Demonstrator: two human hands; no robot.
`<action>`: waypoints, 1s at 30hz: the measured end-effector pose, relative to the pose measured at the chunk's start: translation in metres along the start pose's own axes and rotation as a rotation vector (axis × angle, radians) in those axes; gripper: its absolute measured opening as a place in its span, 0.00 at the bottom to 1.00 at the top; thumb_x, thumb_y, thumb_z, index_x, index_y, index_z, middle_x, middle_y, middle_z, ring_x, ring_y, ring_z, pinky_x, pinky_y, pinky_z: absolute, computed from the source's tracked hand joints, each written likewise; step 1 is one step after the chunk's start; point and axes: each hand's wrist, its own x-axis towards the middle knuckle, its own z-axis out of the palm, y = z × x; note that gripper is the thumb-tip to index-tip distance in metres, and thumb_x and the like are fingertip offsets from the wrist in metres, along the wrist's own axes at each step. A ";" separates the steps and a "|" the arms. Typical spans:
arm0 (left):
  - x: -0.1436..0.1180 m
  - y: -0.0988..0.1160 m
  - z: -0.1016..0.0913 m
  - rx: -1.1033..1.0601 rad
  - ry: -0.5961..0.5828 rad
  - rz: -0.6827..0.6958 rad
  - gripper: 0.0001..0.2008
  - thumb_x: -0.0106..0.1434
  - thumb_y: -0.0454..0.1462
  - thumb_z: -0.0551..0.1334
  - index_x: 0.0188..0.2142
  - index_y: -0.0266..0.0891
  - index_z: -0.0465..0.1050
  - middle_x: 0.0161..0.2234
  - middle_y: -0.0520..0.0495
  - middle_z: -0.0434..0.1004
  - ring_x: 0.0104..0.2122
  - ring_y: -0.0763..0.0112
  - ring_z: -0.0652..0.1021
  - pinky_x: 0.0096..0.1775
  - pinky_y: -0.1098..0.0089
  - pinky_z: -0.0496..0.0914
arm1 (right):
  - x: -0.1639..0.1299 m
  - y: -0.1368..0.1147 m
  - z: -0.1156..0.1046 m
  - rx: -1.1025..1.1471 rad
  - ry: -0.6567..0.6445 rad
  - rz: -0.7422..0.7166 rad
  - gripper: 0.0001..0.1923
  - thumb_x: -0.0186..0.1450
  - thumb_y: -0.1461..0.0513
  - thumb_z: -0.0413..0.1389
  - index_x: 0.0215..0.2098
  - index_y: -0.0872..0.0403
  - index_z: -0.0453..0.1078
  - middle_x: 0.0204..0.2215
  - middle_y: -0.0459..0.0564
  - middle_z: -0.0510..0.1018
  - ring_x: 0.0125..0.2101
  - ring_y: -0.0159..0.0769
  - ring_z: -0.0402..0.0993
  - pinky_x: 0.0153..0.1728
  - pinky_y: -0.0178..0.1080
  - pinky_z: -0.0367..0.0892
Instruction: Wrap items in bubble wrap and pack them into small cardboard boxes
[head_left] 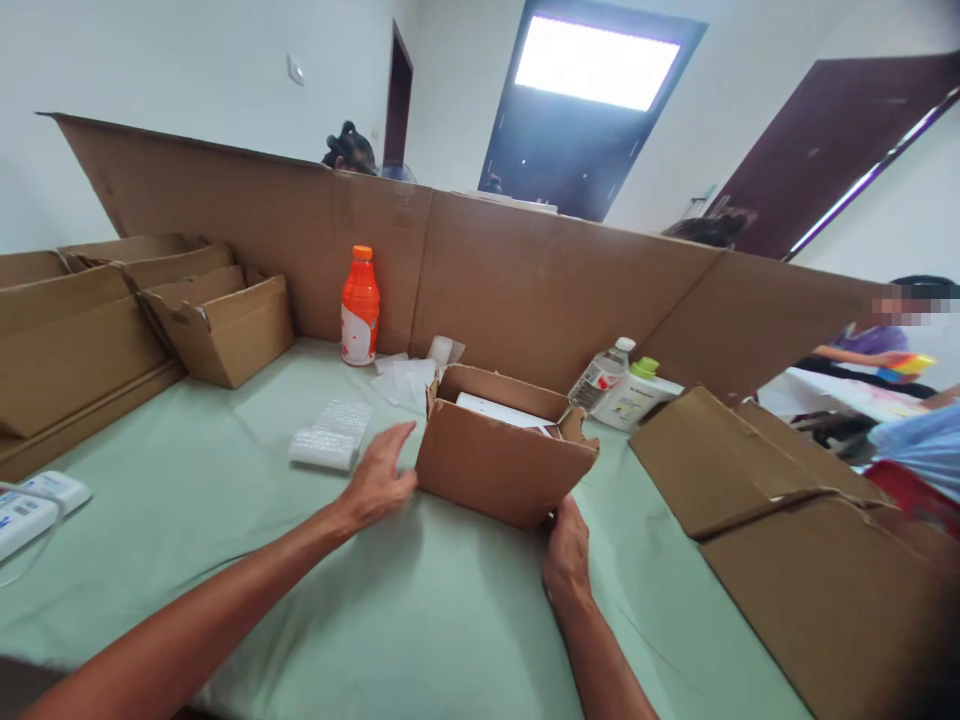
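Cardboard box (pixel 499 465): open-topped, on green worktop (pixel 420 620)
Left hand (pixel 379 475): fingers spread, touching box's left side
Right hand (pixel 566 550): loosely curled against box's lower corner

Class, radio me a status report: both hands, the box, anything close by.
Left hand open against small cardboard box. Right hand at its near corner. White packet lies beside left hand.

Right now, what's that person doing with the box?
A person is holding a small open box on a green table. The left hand lies flat against the box's left side, and the right hand touches its near bottom corner. Something white lies inside the box. A white packet sits just left of it. Farther back stand an orange bottle and two more bottles, in front of a cardboard wall.
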 end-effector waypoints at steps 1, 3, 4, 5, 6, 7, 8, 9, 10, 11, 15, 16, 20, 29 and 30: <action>0.001 -0.008 -0.015 0.079 0.023 0.005 0.35 0.54 0.33 0.60 0.63 0.35 0.64 0.67 0.36 0.63 0.68 0.51 0.60 0.68 0.49 0.51 | 0.000 0.001 0.000 -0.001 0.008 0.009 0.23 0.62 0.45 0.52 0.41 0.53 0.76 0.37 0.45 0.80 0.39 0.37 0.70 0.37 0.36 0.67; 0.003 -0.022 -0.048 0.223 0.064 0.001 0.28 0.57 0.35 0.60 0.58 0.35 0.70 0.66 0.32 0.64 0.69 0.45 0.57 0.67 0.40 0.44 | 0.001 0.001 0.000 -0.002 0.023 0.019 0.22 0.62 0.46 0.53 0.38 0.53 0.76 0.37 0.45 0.79 0.39 0.37 0.69 0.39 0.37 0.66; 0.001 -0.029 -0.064 0.281 0.069 -0.007 0.23 0.58 0.37 0.59 0.54 0.35 0.73 0.62 0.30 0.69 0.67 0.41 0.61 0.66 0.35 0.43 | 0.001 0.001 0.000 -0.001 0.029 0.022 0.21 0.61 0.46 0.53 0.37 0.53 0.76 0.36 0.45 0.79 0.39 0.37 0.69 0.39 0.37 0.66; -0.004 -0.034 -0.078 0.327 0.061 -0.011 0.18 0.60 0.39 0.59 0.48 0.36 0.76 0.56 0.30 0.75 0.63 0.39 0.67 0.63 0.31 0.44 | 0.001 0.001 0.001 0.001 0.035 0.025 0.21 0.61 0.46 0.54 0.36 0.53 0.76 0.35 0.45 0.79 0.39 0.37 0.69 0.39 0.37 0.66; -0.013 -0.037 -0.090 0.361 0.038 -0.011 0.15 0.61 0.40 0.60 0.44 0.37 0.78 0.49 0.32 0.80 0.57 0.40 0.73 0.62 0.29 0.46 | 0.002 0.000 0.000 0.004 0.040 0.030 0.21 0.60 0.46 0.54 0.35 0.53 0.76 0.35 0.45 0.79 0.38 0.37 0.69 0.38 0.37 0.66; -0.026 -0.038 -0.100 0.385 0.010 0.009 0.13 0.62 0.42 0.60 0.41 0.38 0.78 0.43 0.36 0.83 0.51 0.43 0.78 0.62 0.30 0.48 | 0.003 0.000 0.000 0.009 0.046 0.039 0.21 0.60 0.45 0.54 0.36 0.53 0.76 0.35 0.45 0.79 0.37 0.37 0.70 0.36 0.37 0.67; -0.042 -0.037 -0.108 0.398 -0.014 0.048 0.13 0.63 0.44 0.60 0.40 0.40 0.79 0.41 0.40 0.84 0.46 0.49 0.81 0.63 0.34 0.52 | 0.004 -0.001 0.000 0.016 0.053 0.049 0.22 0.59 0.45 0.54 0.36 0.54 0.76 0.35 0.46 0.79 0.36 0.37 0.70 0.35 0.37 0.67; -0.060 -0.035 -0.115 0.403 -0.033 0.104 0.13 0.64 0.45 0.60 0.41 0.41 0.79 0.39 0.44 0.84 0.43 0.55 0.82 0.63 0.41 0.57 | 0.006 0.000 -0.001 0.024 0.063 0.058 0.23 0.59 0.44 0.54 0.37 0.54 0.76 0.35 0.46 0.79 0.36 0.37 0.71 0.33 0.37 0.67; -0.079 -0.031 -0.122 0.405 -0.009 0.212 0.12 0.67 0.44 0.59 0.41 0.42 0.78 0.38 0.46 0.85 0.39 0.60 0.82 0.60 0.48 0.65 | 0.008 0.000 -0.002 0.032 0.076 0.066 0.25 0.58 0.43 0.54 0.38 0.54 0.75 0.36 0.47 0.79 0.36 0.37 0.72 0.32 0.37 0.66; -0.096 -0.027 -0.128 0.407 0.049 0.286 0.11 0.68 0.42 0.59 0.42 0.42 0.78 0.37 0.47 0.84 0.39 0.63 0.82 0.54 0.56 0.71 | 0.010 0.001 -0.003 0.041 0.091 0.072 0.25 0.58 0.43 0.53 0.38 0.54 0.75 0.37 0.47 0.79 0.36 0.37 0.72 0.31 0.36 0.66; -0.131 -0.015 -0.146 0.471 0.228 0.311 0.09 0.69 0.38 0.59 0.45 0.40 0.76 0.36 0.48 0.82 0.36 0.67 0.81 0.41 0.67 0.75 | 0.017 0.002 -0.005 0.052 0.169 0.082 0.26 0.56 0.42 0.53 0.38 0.53 0.72 0.41 0.49 0.78 0.38 0.37 0.74 0.30 0.35 0.65; -0.131 -0.016 -0.147 0.496 0.224 0.284 0.10 0.69 0.40 0.60 0.46 0.39 0.76 0.38 0.46 0.82 0.38 0.65 0.81 0.43 0.66 0.75 | 0.017 0.001 -0.005 0.049 0.188 0.080 0.26 0.56 0.42 0.53 0.38 0.53 0.71 0.42 0.49 0.77 0.38 0.37 0.74 0.30 0.35 0.65; -0.126 -0.032 -0.134 0.545 -0.050 0.216 0.22 0.67 0.48 0.61 0.54 0.39 0.74 0.57 0.37 0.76 0.55 0.52 0.77 0.53 0.54 0.74 | 0.019 -0.009 -0.010 0.034 0.276 0.043 0.23 0.56 0.44 0.52 0.38 0.53 0.69 0.44 0.50 0.76 0.41 0.38 0.75 0.31 0.36 0.64; -0.165 -0.039 -0.121 0.476 -0.268 0.205 0.21 0.66 0.40 0.61 0.57 0.42 0.70 0.53 0.41 0.76 0.52 0.57 0.76 0.53 0.57 0.73 | -0.051 -0.079 -0.023 -0.023 0.223 -0.340 0.09 0.62 0.59 0.57 0.40 0.53 0.75 0.46 0.52 0.80 0.46 0.39 0.77 0.39 0.38 0.67; -0.169 -0.037 -0.122 0.479 -0.257 0.222 0.21 0.65 0.40 0.61 0.58 0.43 0.69 0.55 0.41 0.74 0.54 0.57 0.75 0.54 0.57 0.73 | -0.068 -0.084 -0.018 -0.111 0.096 -0.391 0.09 0.65 0.60 0.56 0.41 0.52 0.76 0.46 0.52 0.81 0.47 0.40 0.77 0.41 0.40 0.69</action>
